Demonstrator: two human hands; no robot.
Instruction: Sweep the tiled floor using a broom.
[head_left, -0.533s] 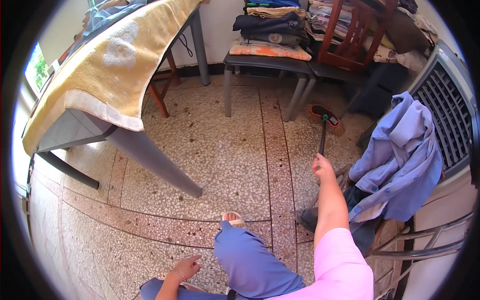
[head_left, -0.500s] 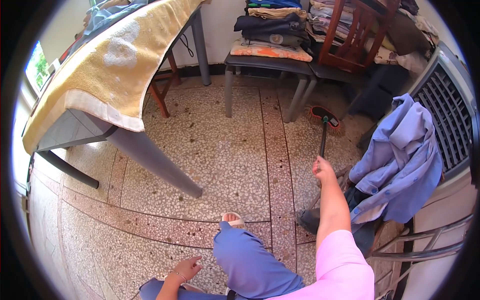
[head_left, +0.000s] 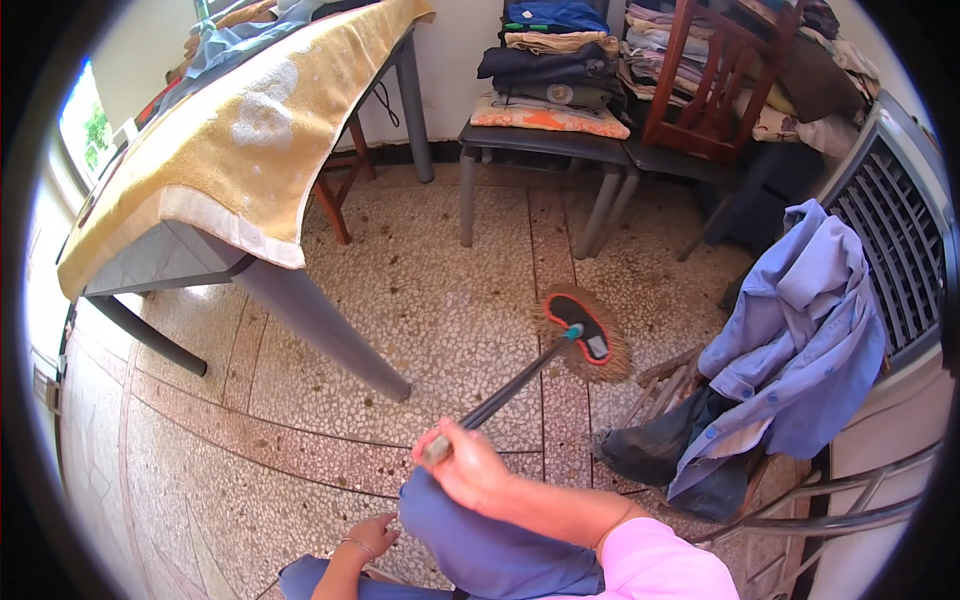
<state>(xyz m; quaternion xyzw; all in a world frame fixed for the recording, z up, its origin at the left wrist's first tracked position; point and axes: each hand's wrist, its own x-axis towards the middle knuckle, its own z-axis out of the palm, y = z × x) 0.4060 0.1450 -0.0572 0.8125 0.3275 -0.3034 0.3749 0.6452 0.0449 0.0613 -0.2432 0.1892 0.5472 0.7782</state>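
In my right hand [head_left: 468, 468] is the end of a dark broom handle [head_left: 515, 382], my fingers wrapped round it in front of my knee. The handle slants away to the right and meets the broom head [head_left: 592, 330] at a teal joint. That head is dark with an orange-red rim and brownish bristles spread on the speckled floor [head_left: 420, 310]. My left hand [head_left: 370, 535] hangs by my left leg, beside my bent knee in blue trousers [head_left: 480, 530]. It holds nothing, its fingers loosely apart.
On the left stands a table with a yellow towel [head_left: 250, 130] over it; its grey leg [head_left: 320, 320] slants toward me. Stacked clothes [head_left: 555, 75] lie on chairs at the back. To the right, a blue shirt [head_left: 790, 320] hangs above dark boots [head_left: 660, 440], next to a grey vented unit [head_left: 885, 225].
My right hand has drawn back toward me and left, pulling the broom head from near the chair legs onto the open floor. My left hand has shifted slightly, its fingers less stretched.
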